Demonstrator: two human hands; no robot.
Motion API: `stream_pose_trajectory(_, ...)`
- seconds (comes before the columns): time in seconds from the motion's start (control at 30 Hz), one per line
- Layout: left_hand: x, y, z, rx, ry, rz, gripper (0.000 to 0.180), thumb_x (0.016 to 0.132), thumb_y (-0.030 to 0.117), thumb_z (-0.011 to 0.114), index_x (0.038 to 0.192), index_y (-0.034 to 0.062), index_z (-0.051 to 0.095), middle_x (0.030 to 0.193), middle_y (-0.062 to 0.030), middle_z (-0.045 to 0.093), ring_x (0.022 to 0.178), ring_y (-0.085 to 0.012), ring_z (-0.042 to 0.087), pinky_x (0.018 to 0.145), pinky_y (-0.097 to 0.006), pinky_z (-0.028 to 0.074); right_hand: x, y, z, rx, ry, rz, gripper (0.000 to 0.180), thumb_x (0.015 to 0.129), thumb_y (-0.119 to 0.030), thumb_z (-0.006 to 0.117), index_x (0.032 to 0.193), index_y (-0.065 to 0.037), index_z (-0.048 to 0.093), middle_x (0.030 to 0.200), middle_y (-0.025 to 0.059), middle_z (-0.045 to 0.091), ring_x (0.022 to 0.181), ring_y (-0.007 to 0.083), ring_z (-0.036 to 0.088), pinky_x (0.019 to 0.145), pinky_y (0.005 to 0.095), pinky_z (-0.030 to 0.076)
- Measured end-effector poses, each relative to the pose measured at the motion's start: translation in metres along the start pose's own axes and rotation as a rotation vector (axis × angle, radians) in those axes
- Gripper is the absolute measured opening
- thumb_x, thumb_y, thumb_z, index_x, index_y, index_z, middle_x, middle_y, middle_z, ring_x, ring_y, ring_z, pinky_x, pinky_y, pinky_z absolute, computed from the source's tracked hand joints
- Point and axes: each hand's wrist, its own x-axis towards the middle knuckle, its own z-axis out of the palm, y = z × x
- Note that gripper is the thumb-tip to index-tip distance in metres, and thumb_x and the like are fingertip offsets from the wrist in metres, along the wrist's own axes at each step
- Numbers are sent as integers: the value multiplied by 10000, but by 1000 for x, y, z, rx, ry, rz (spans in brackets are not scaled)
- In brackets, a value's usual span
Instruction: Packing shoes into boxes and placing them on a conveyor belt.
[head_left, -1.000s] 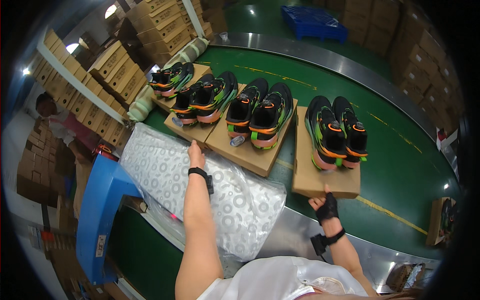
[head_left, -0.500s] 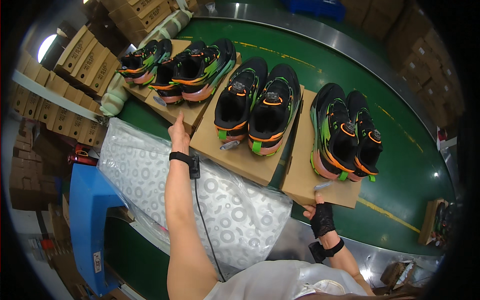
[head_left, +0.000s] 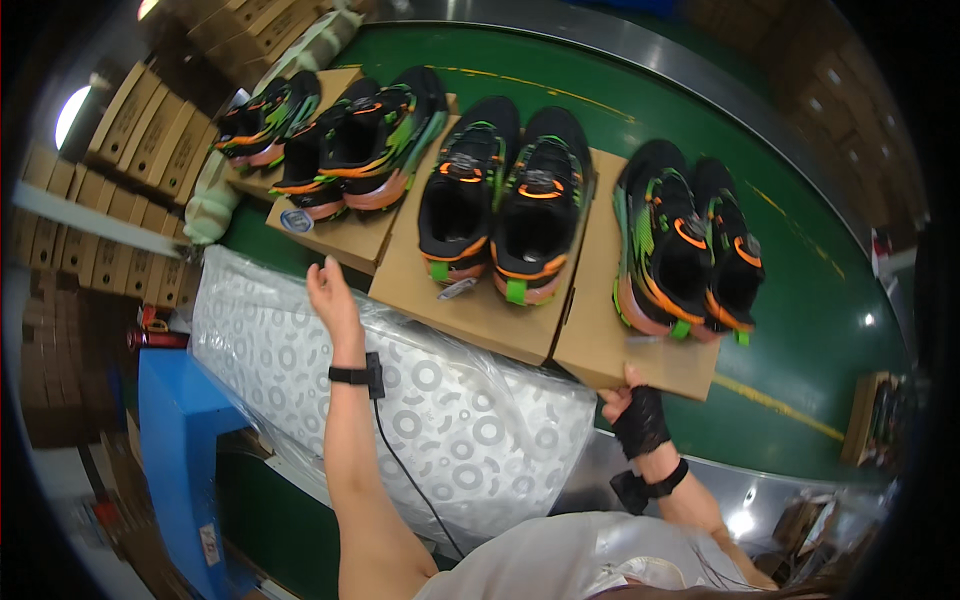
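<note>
My left hand (head_left: 337, 303) is open, fingers apart, just off the near edge of a brown cardboard box (head_left: 345, 238) at the left. On that box stands a pair of black, green and orange sneakers (head_left: 370, 140). At the right, my right hand (head_left: 636, 412), in a black fingerless lace glove, grips the near edge of another cardboard box (head_left: 600, 361), its thumb on top. This box carries a similar pair of sneakers (head_left: 668, 250). Between them lies a third box (head_left: 425, 290) with matching sneakers (head_left: 545, 205) on it.
A green conveyor belt (head_left: 790, 330) with a metal rim runs beneath the boxes. Patterned plastic sheeting (head_left: 450, 430) covers the near side, beside a blue machine part (head_left: 180, 430). Further left are stacked shoe boxes (head_left: 140, 120). More sneakers (head_left: 270, 120) sit on a box at far left.
My left hand has come off the left box's edge and drawn slightly down and left. The right box, under my right hand, has closed up against the middle box.
</note>
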Motion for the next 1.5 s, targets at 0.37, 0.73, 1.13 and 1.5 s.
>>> stream_pose_trajectory(0.37, -217, 123, -39, -137, -506, -206, 410, 855, 186, 463, 1212, 24, 343, 1026, -90, 492, 826, -171, 514, 720, -270, 407, -47, -122, -183, 241, 419, -578, 174, 697, -142, 667, 776, -102, 516, 668, 18, 477, 459, 102, 398, 361, 196, 292)
stream_pose_trajectory(0.73, -313, 119, -19, -132, -704, -235, 293, 847, 162, 481, 1102, 21, 448, 891, -61, 519, 759, -149, 527, 650, -248, 417, -207, -186, -305, -1437, 947, -987, 237, 684, -288, 591, 614, -62, 576, 695, 118, 579, 641, 288, 550, 615, 394, 430)
stream_pose_trajectory(1.13, -526, 224, 81, -236, -1017, 197, 143, 809, 28, 543, 926, -53, 559, 871, -81, 560, 769, -131, 547, 665, -241, 464, -135, -324, -241, -2096, 403, -838, 425, 602, -350, 643, 885, -34, 614, 875, 182, 608, 812, 284, 597, 703, 367, 475)
stream_pose_trajectory(1.5, -581, 312, 110, 150, -1117, 479, 189, 718, 86, 603, 868, -28, 612, 601, -27, 568, 532, -44, 466, 479, -196, 378, -188, -297, -195, -2227, -781, -616, 328, 661, -337, 613, 631, -11, 597, 574, 129, 561, 531, 233, 516, 502, 336, 403)
